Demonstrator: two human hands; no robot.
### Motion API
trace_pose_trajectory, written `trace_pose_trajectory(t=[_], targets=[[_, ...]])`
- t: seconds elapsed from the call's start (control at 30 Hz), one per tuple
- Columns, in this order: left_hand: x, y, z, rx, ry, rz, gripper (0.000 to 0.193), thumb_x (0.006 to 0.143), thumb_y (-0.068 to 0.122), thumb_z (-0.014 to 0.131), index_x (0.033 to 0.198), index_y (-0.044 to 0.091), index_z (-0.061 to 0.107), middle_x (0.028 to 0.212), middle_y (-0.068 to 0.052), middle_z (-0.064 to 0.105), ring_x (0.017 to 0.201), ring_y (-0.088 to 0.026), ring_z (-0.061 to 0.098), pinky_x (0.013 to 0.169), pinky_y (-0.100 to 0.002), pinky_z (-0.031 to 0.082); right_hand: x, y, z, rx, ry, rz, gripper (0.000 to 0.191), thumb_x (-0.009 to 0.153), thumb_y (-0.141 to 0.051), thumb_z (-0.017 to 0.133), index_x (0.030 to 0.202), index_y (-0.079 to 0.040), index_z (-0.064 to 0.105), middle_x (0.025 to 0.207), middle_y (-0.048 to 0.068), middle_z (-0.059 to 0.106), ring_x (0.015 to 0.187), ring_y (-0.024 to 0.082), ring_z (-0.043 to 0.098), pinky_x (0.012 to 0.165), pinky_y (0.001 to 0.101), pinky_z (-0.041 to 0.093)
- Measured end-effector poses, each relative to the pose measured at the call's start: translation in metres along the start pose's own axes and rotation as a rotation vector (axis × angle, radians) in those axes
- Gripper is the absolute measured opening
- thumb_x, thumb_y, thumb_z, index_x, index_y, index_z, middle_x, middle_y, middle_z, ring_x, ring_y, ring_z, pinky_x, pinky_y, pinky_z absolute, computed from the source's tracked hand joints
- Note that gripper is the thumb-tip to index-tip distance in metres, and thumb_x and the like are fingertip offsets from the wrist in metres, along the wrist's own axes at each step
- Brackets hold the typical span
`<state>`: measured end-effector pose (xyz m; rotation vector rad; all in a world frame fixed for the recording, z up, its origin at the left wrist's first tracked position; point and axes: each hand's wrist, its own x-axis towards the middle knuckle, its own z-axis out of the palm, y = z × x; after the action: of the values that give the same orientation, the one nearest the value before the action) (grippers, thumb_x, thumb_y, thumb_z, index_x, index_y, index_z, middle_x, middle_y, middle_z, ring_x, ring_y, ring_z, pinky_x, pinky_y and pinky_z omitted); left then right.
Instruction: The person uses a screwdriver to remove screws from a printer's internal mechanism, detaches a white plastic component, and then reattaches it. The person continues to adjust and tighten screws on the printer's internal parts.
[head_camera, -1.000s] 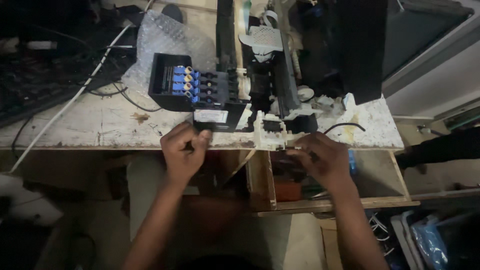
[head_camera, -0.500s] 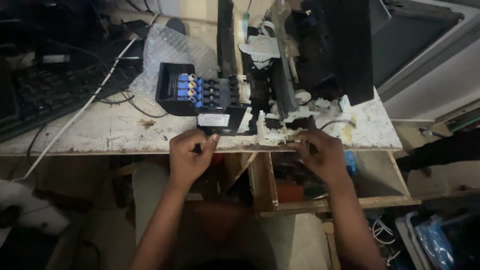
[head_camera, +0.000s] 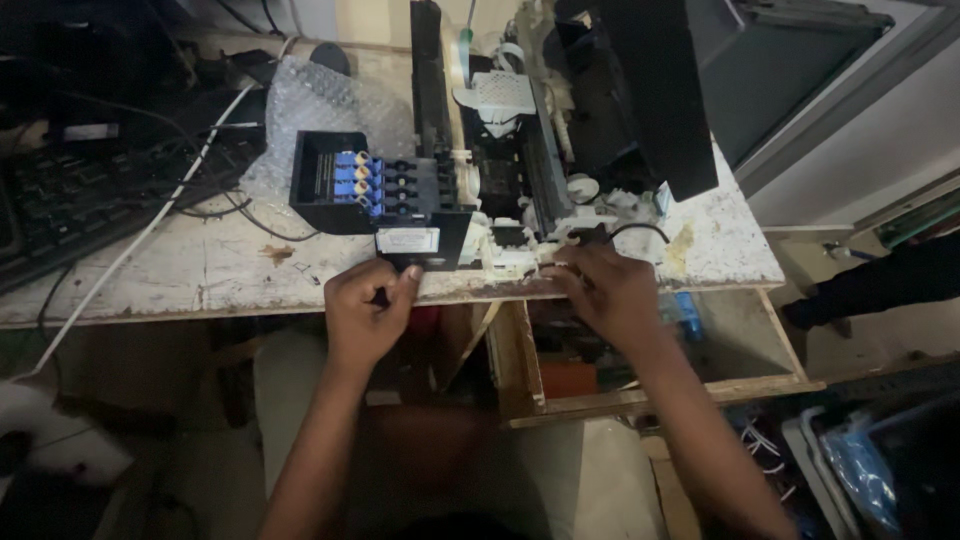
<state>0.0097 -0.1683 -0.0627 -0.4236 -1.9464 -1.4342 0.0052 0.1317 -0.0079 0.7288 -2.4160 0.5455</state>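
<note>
Risk first. The dismantled printer mechanism (head_camera: 520, 190) sits with its front at the very edge of the worktable (head_camera: 180, 270), directly above an open wooden drawer (head_camera: 640, 390). A hard pull at that edge could, in my judgement, tip small white plastic parts off the table and into the drawer or onto the floor. A white cable (head_camera: 150, 225) and several black leads run loose across the left of the table; any sliding of the carriage block towards them could snag one.

Left to right: a black keyboard (head_camera: 70, 200), matt and dusty, lies at the far left. A sheet of bubble wrap (head_camera: 300, 110), crinkled and translucent, lies behind the black ink cartridge carriage (head_camera: 375, 185), a boxy hard-plastic unit with a row of blue clips on top and a pale label on its front face.

The left hand (head_camera: 365, 315) is curled closed at the table edge, thumb and fingers pinched on a small dark item just below the carriage label; what it is cannot be told. The right hand (head_camera: 610, 295) lies fingers-down on the white plastic frame piece (head_camera: 515, 255) at the mechanism's front, gripping it at the table edge.

The tabletop is pale, scarred and stained, with chipped edges.
</note>
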Motion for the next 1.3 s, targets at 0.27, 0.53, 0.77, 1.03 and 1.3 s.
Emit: trace_pose_trajectory(t=[0.27, 0.53, 0.77, 1.03, 1.3], targets=[[0.002, -0.002, -0.003, 0.01, -0.018, -0.054, 0.037, 0.091, 0.004, 0.078, 0.065, 0.0, 0.051, 0.06, -0.009, 0.052, 0.049, -0.019, 0.049, 0.049, -0.033, 0.036, 0.006, -0.002, 0.007, 0.031, -0.056, 0.026, 0.015, 0.09, -0.019, 0.081, 0.103, -0.011, 0.076, 0.084, 0.007, 0.075, 0.056, 0.019, 0.067, 0.052, 0.0329, 0.052], [0.001, -0.002, 0.0, 0.011, 0.012, 0.0, 0.037, 0.092, 0.005, 0.078, 0.067, 0.0, 0.051, 0.061, -0.01, 0.052, 0.052, -0.02, 0.048, 0.051, -0.033, 0.035, 0.013, -0.011, -0.001, 0.002, -0.022, -0.004, 0.015, 0.088, -0.014, 0.08, 0.101, -0.011, 0.075, 0.088, 0.005, 0.073, 0.064, 0.022, 0.069, 0.055, 0.0337, 0.052], [-0.002, -0.001, 0.002, 0.025, 0.013, -0.011, 0.036, 0.093, 0.005, 0.077, 0.067, 0.0, 0.052, 0.061, -0.01, 0.053, 0.052, -0.015, 0.047, 0.051, -0.031, 0.035, 0.013, -0.018, -0.011, -0.058, -0.042, -0.031, 0.016, 0.087, -0.012, 0.081, 0.103, -0.013, 0.075, 0.087, 0.004, 0.071, 0.068, 0.025, 0.069, 0.056, 0.0377, 0.052], [-0.001, 0.0, 0.004, 0.04, 0.02, -0.018, 0.037, 0.093, 0.005, 0.076, 0.066, 0.0, 0.052, 0.06, -0.009, 0.055, 0.052, -0.014, 0.05, 0.051, -0.03, 0.037, 0.012, -0.014, -0.012, -0.063, -0.024, -0.02, 0.02, 0.085, -0.014, 0.08, 0.104, -0.016, 0.074, 0.089, 0.003, 0.071, 0.07, 0.027, 0.069, 0.058, 0.0387, 0.053], [-0.007, -0.006, 0.009, 0.089, 0.049, 0.011, 0.037, 0.092, 0.004, 0.077, 0.066, 0.0, 0.051, 0.061, -0.011, 0.054, 0.053, -0.017, 0.051, 0.053, -0.031, 0.039, -0.003, -0.014, 0.007, -0.078, 0.087, 0.056, 0.019, 0.09, -0.021, 0.082, 0.103, -0.011, 0.073, 0.086, 0.008, 0.07, 0.067, 0.029, 0.068, 0.054, 0.0397, 0.051]])
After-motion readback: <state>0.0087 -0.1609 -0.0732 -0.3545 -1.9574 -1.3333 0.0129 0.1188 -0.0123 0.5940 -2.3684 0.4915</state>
